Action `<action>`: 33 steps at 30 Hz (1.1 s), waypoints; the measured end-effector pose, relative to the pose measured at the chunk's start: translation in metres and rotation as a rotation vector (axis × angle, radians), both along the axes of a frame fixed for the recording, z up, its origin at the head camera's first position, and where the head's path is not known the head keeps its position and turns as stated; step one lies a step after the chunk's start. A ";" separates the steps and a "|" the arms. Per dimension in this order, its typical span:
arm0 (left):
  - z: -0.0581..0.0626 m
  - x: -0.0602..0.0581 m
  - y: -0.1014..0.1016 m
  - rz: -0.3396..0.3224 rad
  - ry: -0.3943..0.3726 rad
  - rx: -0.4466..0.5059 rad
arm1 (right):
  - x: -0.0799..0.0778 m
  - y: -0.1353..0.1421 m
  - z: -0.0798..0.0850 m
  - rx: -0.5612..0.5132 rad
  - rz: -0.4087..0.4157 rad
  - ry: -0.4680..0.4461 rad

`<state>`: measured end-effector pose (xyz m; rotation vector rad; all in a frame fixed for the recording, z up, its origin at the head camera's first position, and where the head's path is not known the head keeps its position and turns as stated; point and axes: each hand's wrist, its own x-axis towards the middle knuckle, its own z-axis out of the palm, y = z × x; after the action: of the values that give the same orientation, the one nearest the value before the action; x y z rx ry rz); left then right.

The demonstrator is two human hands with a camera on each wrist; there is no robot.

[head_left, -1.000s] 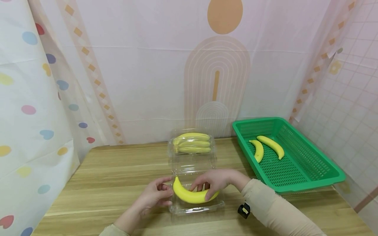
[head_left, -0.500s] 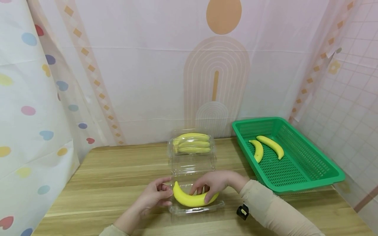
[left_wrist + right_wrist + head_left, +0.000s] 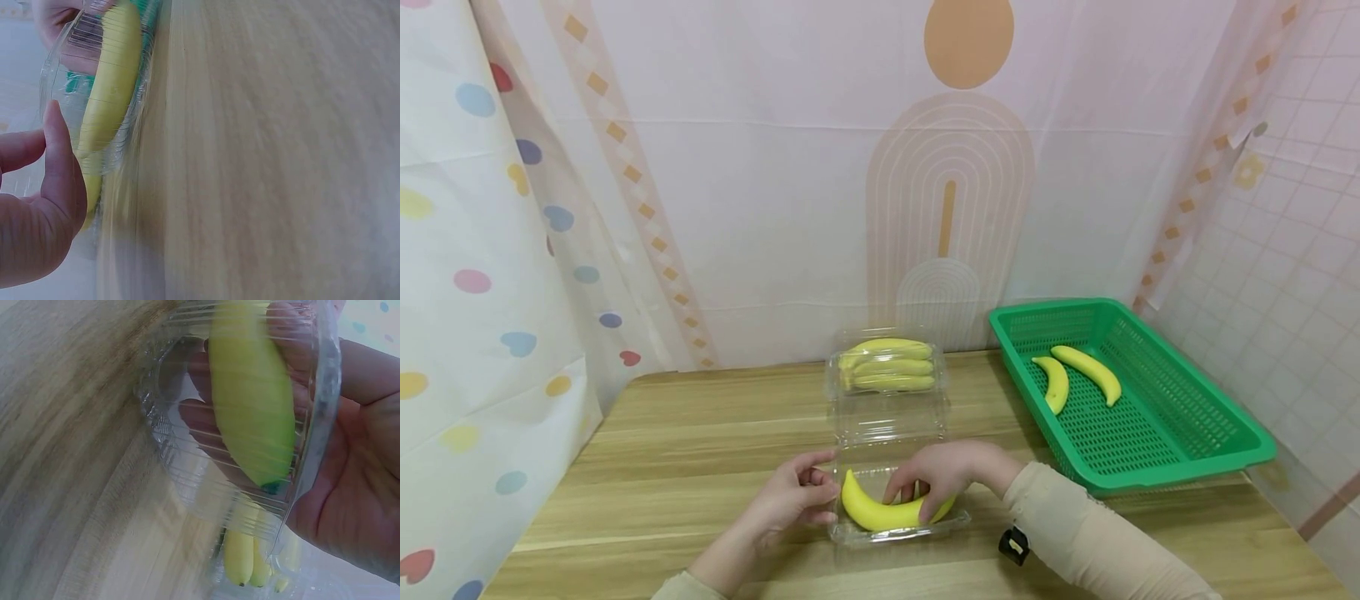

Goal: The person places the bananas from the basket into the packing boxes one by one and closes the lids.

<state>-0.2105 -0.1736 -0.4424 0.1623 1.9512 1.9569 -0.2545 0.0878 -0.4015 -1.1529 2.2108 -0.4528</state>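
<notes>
A yellow banana [image 3: 876, 512] lies lengthwise in the base of an open clear plastic clamshell box [image 3: 901, 537] on the wooden table. From above, my right hand [image 3: 951, 473] grips the banana near its right end, thumb on the near side and fingers behind it. Through the clear wall, the right wrist view shows the fingers around the banana [image 3: 253, 400]. My left hand [image 3: 790, 496] holds the left rim of the box between thumb and fingers, seen close up by the left wrist camera. The box's lid [image 3: 891, 417] lies folded back, away from me.
Behind the lid stands another clear box [image 3: 831, 379] with several bananas [image 3: 891, 367] inside. At the right is a green plastic basket [image 3: 1195, 475] holding two bananas [image 3: 1087, 373]. A patterned curtain [image 3: 775, 208] hangs along the table's back edge.
My right hand has lowered the banana toward me and down into the box base, close to its front wall. The left hand stays at the left rim.
</notes>
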 end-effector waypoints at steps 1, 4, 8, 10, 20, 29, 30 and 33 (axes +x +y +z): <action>0.000 0.000 0.000 -0.001 0.001 0.000 | 0.000 0.000 0.000 0.000 -0.009 -0.008; -0.001 0.000 0.000 -0.002 0.001 -0.001 | 0.001 0.001 0.000 -0.015 -0.041 -0.029; -0.001 0.000 -0.001 -0.007 0.004 -0.002 | 0.001 0.005 0.000 -0.071 -0.067 -0.046; -0.001 0.000 -0.001 -0.009 0.004 -0.003 | 0.000 0.007 0.000 -0.114 -0.058 -0.047; 0.000 0.000 0.000 -0.002 -0.004 -0.010 | -0.008 0.018 -0.002 -0.337 0.000 -0.068; -0.001 0.000 0.000 0.000 -0.009 0.001 | -0.003 0.023 0.006 -0.455 0.044 0.013; -0.001 0.000 0.000 -0.001 -0.007 0.002 | -0.002 0.023 0.006 -0.460 0.039 0.034; -0.002 0.000 -0.001 -0.004 0.000 -0.001 | -0.001 0.025 0.009 -0.485 0.020 0.099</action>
<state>-0.2106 -0.1742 -0.4439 0.1652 1.9499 1.9536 -0.2558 0.1124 -0.3925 -1.4658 2.2349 -0.9815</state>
